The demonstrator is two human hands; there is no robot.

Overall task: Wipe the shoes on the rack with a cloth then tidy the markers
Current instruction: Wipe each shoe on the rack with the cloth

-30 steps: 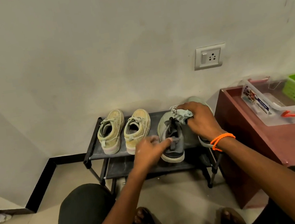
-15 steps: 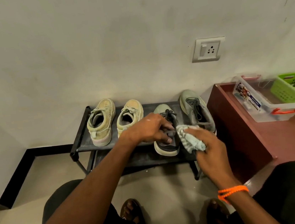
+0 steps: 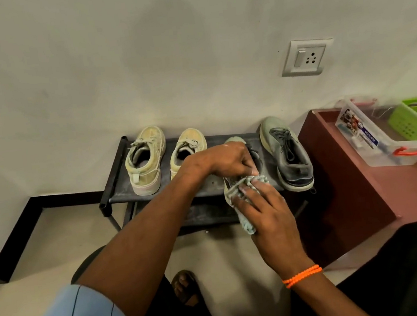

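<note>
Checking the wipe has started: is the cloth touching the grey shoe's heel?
Touching. Head view: right hand presses the cloth against the grey shoe, no gap.

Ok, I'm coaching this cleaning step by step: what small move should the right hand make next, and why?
Probably draw the cloth along the heel of the grey shoe. The right hand presses it there, and the left hand grips the shoe's collar on the rack.
</note>
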